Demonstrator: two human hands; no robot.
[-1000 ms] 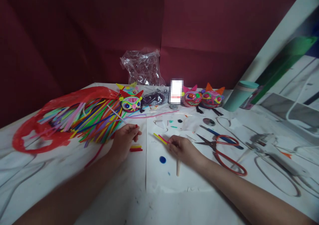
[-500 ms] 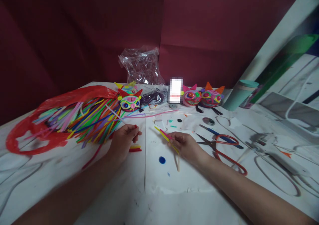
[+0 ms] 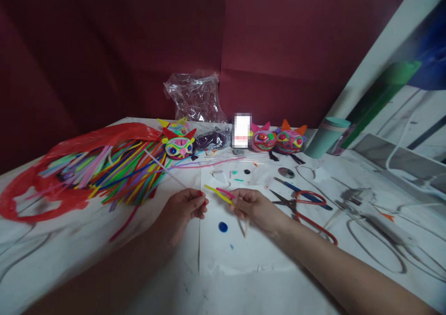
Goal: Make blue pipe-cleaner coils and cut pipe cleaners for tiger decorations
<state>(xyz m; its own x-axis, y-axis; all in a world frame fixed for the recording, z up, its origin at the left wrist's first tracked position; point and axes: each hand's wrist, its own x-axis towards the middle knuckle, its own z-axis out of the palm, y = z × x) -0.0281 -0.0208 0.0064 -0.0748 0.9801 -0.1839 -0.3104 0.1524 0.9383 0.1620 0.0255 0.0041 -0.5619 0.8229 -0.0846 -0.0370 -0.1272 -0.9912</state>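
Observation:
My left hand [image 3: 190, 206] pinches a small red pipe cleaner piece [image 3: 201, 193] between thumb and fingertips. Opposite it, my right hand [image 3: 249, 206] is closed on yellow and pink pipe cleaners. The yellow pipe cleaner [image 3: 212, 189] points towards my left fingertips, and the pink pipe cleaner [image 3: 223, 192] lies along it. Below the right hand a thin pale strip [image 3: 246, 229] sticks out; I cannot tell whether it is held. A pale lilac pipe cleaner [image 3: 165, 170] runs down to behind my left hand. A blue disc [image 3: 223, 227] lies on the paper below.
Left, a red plastic bag [image 3: 21, 206] holds many coloured pipe cleaners [image 3: 121, 175]. Decorated animal heads [image 3: 178, 147] stand at the back near a clear bag [image 3: 195, 96]. Scissors [image 3: 294, 206], a blue-handled tool [image 3: 304, 194], a glue gun [image 3: 386, 222] and a green cup [image 3: 325, 138] are right.
Both hands have come lower, and my left hand has moved right, so the red piece is now close to the yellow tip. The camera view has shifted slightly.

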